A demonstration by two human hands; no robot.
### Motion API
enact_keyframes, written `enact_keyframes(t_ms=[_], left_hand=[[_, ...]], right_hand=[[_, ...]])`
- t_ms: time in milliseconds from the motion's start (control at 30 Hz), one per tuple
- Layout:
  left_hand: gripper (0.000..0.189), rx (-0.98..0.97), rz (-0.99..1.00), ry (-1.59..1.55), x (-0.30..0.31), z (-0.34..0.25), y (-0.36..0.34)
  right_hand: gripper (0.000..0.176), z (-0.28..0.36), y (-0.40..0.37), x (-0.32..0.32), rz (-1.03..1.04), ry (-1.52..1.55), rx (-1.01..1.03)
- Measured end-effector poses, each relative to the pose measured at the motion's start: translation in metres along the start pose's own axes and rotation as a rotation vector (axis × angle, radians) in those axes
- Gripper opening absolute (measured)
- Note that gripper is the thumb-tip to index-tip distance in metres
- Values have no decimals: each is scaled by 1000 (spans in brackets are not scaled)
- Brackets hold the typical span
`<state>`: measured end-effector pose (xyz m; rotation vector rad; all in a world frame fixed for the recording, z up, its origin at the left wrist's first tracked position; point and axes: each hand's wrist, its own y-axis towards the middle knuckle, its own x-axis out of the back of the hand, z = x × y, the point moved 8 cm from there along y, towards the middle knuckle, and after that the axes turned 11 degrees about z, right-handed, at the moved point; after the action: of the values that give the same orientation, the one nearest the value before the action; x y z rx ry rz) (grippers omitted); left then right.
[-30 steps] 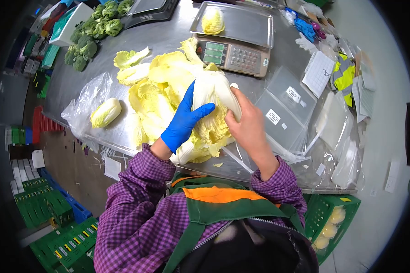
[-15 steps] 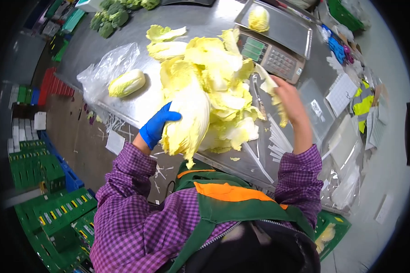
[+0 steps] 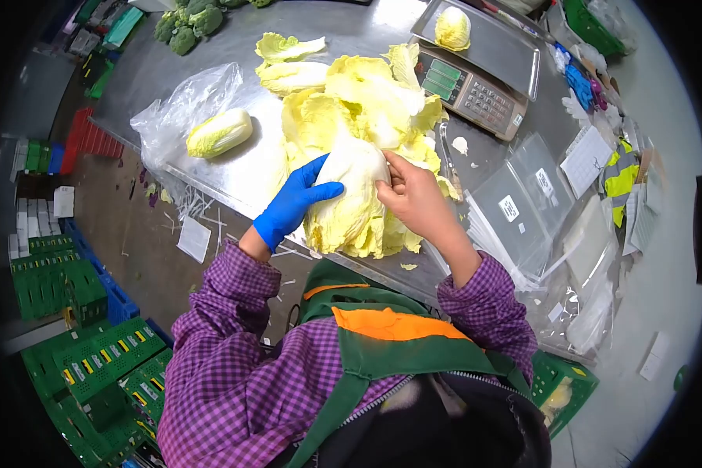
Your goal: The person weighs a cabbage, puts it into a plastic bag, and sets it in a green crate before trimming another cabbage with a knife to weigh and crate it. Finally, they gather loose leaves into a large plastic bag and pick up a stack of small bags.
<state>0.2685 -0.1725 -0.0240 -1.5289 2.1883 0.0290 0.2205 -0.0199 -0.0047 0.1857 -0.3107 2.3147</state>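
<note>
A large pale napa cabbage [image 3: 348, 204] lies tilted over the table's near edge, its white base away from me and its frilly yellow leaf ends toward me. My left hand [image 3: 291, 204], in a blue glove, grips it from the left, thumb across the top. Bare, my right hand [image 3: 420, 196] pinches at the right side of the cabbage close to its base; the fingertips press on a leaf edge that is partly hidden. Loose yellow cabbage leaves [image 3: 370, 84] are heaped just behind. To the left, a smaller napa cabbage [image 3: 220, 133] rests beside a clear plastic bag [image 3: 181, 117].
A weighing scale [image 3: 480, 104] stands at the back right, with another napa cabbage [image 3: 453, 30] on its metal tray [image 3: 498, 48]. Broccoli [image 3: 189, 25] sits at the back left. Clear plastic sleeves [image 3: 515, 199] lie on the right. Green crates [image 3: 105, 363] are stacked at lower left.
My right hand has let go of a torn leaf and come left onto the cabbage. The cabbage has shifted right and turned in my left hand. More of the plastic sleeves now shows.
</note>
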Motion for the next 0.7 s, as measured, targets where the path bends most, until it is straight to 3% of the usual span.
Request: enact_keyframes(t_ms=[33,100,233,300,333,367,433,467,533,567,633,667,700], left_hand=[[61,4,7,2,0,1,2],[62,15,-15,173,1,-1,7],[60,74,24,289,-9,-12,9],[61,105,112,381,-8,-18,11],[60,99,147,419,-2,-21,10],[59,174,171,340,6,-18,7],[58,197,242,78,14,-14,0],[58,196,235,83,9,-9,-6],[57,-18,-40,-525,-1,-12,-15],[58,-196,259,-618,-25,-30,-6],[60,-122,-107,-143,-24,-33,0],[60,-138,-113,-138,-23,-34,2],[62,-180,-104,-190,-20,-34,4]], right_hand=[[50,-1,-1,0,-8,2,-2],[52,5,-9,5,-105,-286,22],[47,6,-18,11,-139,-419,16],[43,9,-24,21,-227,-591,225],[38,-1,-23,31,-202,-583,135],[38,-4,-22,47,-202,-579,132],[42,-28,-17,94,-285,-492,-195],[42,-26,-13,95,-283,-489,-187],[45,14,-12,102,-530,-472,252],[45,17,-9,95,-526,-464,261],[54,19,-3,66,-332,-293,178],[59,15,-4,53,-160,-104,33],[59,25,-8,47,-156,-106,47]])
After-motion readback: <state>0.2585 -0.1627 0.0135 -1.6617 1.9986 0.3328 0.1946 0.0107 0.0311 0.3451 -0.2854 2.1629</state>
